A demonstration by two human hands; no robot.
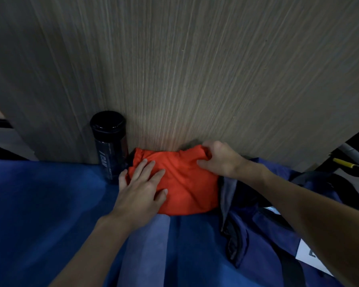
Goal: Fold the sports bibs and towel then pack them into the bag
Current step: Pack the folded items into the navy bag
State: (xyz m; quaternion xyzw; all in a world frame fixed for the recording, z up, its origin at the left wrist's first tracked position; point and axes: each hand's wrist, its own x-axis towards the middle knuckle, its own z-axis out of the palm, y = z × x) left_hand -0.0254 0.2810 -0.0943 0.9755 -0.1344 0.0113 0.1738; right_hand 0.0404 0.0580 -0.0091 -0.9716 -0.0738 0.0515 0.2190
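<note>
Head view: nearest, a blue cloth [39, 204] covers the surface, with a paler blue strip [147, 235] running up its middle. To the right lies a navy bag [263, 228], its mouth slack and a white label [307, 253] showing on its side.

Past the strip, a folded orange bib [187, 189] lies on the cloth, between a dark bottle [110, 141] on the left and the edge of the bag on the right. The left hand [141, 189] presses flat on the left part of the bib, fingers straight and spread. The right hand [220, 158] grips its far right corner, fingers and thumb curled round the bunched edge.

Behind the bib and the upright bottle rises a grey-brown wood-grain panel [195, 69] that fills most of the view. At the far right, beyond the panel's edge, stands a black frame [356, 141] with a yellow piece [344, 165]; the room is dim.
</note>
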